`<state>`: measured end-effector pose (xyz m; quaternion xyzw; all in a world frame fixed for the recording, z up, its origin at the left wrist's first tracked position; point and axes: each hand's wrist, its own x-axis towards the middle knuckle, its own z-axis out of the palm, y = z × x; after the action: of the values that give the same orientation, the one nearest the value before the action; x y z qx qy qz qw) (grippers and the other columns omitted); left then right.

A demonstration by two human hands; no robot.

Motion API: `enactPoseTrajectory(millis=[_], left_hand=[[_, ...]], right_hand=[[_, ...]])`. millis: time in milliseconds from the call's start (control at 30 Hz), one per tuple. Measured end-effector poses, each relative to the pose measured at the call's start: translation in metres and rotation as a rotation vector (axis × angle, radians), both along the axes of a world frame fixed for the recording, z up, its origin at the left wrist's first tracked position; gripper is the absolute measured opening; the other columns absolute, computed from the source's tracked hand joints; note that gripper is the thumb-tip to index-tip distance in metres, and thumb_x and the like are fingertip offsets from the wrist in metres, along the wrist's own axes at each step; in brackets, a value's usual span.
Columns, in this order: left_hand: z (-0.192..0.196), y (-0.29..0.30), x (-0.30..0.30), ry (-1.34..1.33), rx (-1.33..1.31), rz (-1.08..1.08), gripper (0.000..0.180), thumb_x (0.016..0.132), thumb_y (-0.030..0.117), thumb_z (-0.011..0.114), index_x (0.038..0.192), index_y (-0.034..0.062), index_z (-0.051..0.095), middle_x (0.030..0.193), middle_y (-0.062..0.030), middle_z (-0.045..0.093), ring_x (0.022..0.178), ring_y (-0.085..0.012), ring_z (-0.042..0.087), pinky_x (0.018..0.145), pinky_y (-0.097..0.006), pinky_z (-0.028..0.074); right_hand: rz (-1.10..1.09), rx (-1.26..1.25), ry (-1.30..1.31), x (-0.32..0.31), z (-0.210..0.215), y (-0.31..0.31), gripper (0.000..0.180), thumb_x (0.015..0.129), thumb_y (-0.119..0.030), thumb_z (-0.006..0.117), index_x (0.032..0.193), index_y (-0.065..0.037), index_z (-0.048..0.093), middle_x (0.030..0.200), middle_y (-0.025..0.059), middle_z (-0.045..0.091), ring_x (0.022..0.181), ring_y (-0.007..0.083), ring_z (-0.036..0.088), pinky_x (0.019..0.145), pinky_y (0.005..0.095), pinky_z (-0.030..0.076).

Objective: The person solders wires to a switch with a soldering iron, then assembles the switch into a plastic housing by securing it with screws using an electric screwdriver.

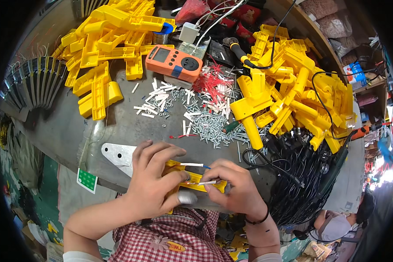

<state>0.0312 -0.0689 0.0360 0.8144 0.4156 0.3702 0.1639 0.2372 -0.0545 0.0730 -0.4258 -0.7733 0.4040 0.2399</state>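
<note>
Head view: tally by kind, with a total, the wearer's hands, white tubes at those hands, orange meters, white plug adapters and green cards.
Hands: 2, left hand and right hand
White tubes at the hands: 2
Orange meter: 1
White plug adapter: 1
Green card: 1
Total: 7
</note>
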Motion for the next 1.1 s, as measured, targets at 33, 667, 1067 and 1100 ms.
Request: enactPoseTrajectory(millis=[33, 667, 1067, 1100], left_hand=[[-0.005, -0.001, 0.000, 0.000, 0.001, 0.000, 0.024, 0.072, 0.029, 0.064, 0.079, 0.0075, 0.059, 0.111, -0.0147, 0.050, 0.107, -0.0363, 0.041, 0.092, -0.050, 0.031], [-0.003, 0.006, -0.012, -0.043, -0.390, -0.284, 0.018, 0.070, 0.012, 0.063, 0.083, 0.0002, 0.059, 0.109, -0.0135, 0.048, 0.108, -0.0352, 0.040, 0.092, -0.046, 0.033], [-0.016, -0.025, -0.008, 0.204, 0.139, 0.046, 0.019, 0.067, 0.016, 0.063, 0.085, 0.0114, 0.059, 0.102, -0.0050, 0.055, 0.099, -0.0228, 0.051, 0.088, -0.045, 0.032], [-0.018, -0.028, -0.009, 0.262, 0.187, 0.050, 0.019, 0.067, 0.017, 0.062, 0.086, 0.0129, 0.059, 0.097, -0.0024, 0.058, 0.095, -0.0191, 0.054, 0.088, -0.044, 0.032]], right_hand=[[-0.041, -0.034, -0.014, 0.000, 0.001, 0.000, 0.020, 0.071, -0.005, 0.070, 0.089, -0.004, 0.060, 0.077, 0.0079, 0.056, 0.074, 0.0232, 0.057, 0.069, 0.0302, 0.046], [-0.014, 0.045, 0.009, -0.006, -0.016, -0.005, 0.011, 0.071, -0.010, 0.071, 0.079, -0.005, 0.065, 0.068, 0.0074, 0.055, 0.065, 0.0218, 0.054, 0.060, 0.0319, 0.043], [-0.052, 0.064, -0.094, -0.002, -0.014, 0.000, 0.019, 0.079, -0.016, 0.065, 0.092, -0.004, 0.064, 0.071, 0.0097, 0.054, 0.066, 0.0267, 0.054, 0.063, 0.0349, 0.044], [-0.165, 0.017, -0.064, -0.003, -0.014, 0.001, 0.021, 0.079, -0.017, 0.065, 0.094, -0.003, 0.063, 0.074, 0.0110, 0.054, 0.067, 0.0281, 0.055, 0.064, 0.0356, 0.044]])
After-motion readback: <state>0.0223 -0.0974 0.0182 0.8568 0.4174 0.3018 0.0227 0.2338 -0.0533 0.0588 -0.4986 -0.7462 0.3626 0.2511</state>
